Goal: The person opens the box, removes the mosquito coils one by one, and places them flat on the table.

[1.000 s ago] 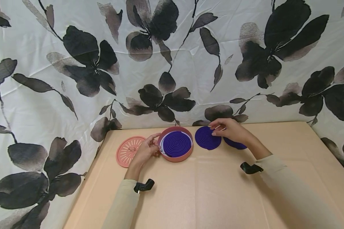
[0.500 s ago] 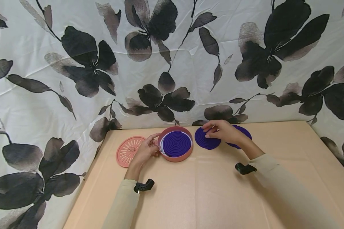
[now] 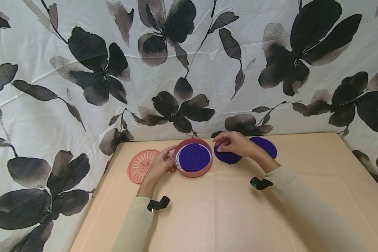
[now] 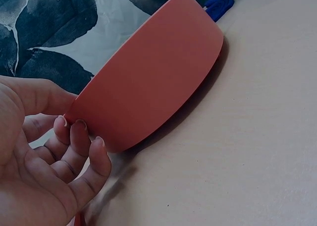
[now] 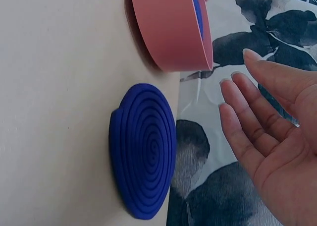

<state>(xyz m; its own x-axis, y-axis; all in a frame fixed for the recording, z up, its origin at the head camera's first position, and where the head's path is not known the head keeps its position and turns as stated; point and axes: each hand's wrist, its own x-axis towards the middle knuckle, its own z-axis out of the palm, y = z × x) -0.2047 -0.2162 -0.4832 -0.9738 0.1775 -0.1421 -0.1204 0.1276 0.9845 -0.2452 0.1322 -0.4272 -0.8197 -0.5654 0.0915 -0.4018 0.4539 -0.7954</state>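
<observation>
In the head view, I see the right hand (image 3: 239, 144) above the nearer purple coil (image 3: 228, 158), just right of the pink bowl (image 3: 192, 174); the left hand (image 3: 159, 164) is farther. In the left wrist view, left fingers pinch the bowl's edge. In the right wrist view, fingers are half spread, holding nothing; the round coil, without long axis, lies below, apart.

The left arm (image 3: 133, 224) is stretching up from the bottom of the head view, and the left hand (image 3: 159, 165) is pinching left of centre, its fingers (image 4: 95, 169) curling inward. The right arm (image 3: 307, 203) is slanting in from the lower right, the right hand (image 3: 237, 144) hanging just right of centre. In the right wrist view its palm (image 5: 292, 179) is showing at the right, fingers bending loosely, thumb (image 5: 280, 80) standing apart.
</observation>
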